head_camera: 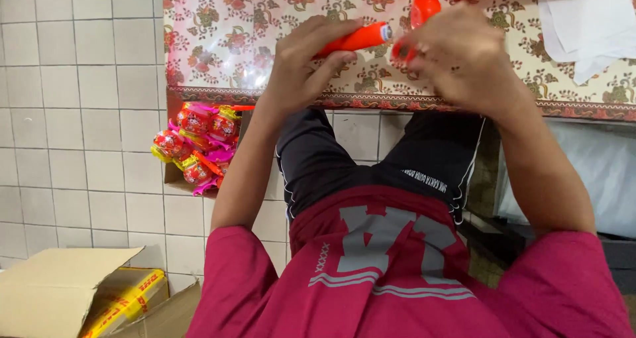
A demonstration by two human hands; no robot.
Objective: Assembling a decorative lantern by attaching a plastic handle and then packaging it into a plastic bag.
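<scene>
Two orange plastic pieces are in my hands above the near edge of the table (218, 40), which wears a floral cloth. The orange tube (354, 38) is smooth, glossy and slim, with a pale end cap pointing right; it lies nearly level, tilted up a little toward that cap. The second piece, a rounded orange part (424, 8), shows above my right hand, mostly hidden.

My left hand (301, 63) is raised with the wrist bent, its fingers (324, 30) clamped around the tube, thumb beneath. My right hand (464, 56) curls inward with fingers together on the rounded part, just beside the tube's cap; whether the two pieces touch I cannot tell.

One open box of wrapped toys (199, 146) sits below the table's near edge at the left; I can't count the wrapped pieces exactly. One cardboard carton (59, 291) stands open on the tiled floor.
</scene>
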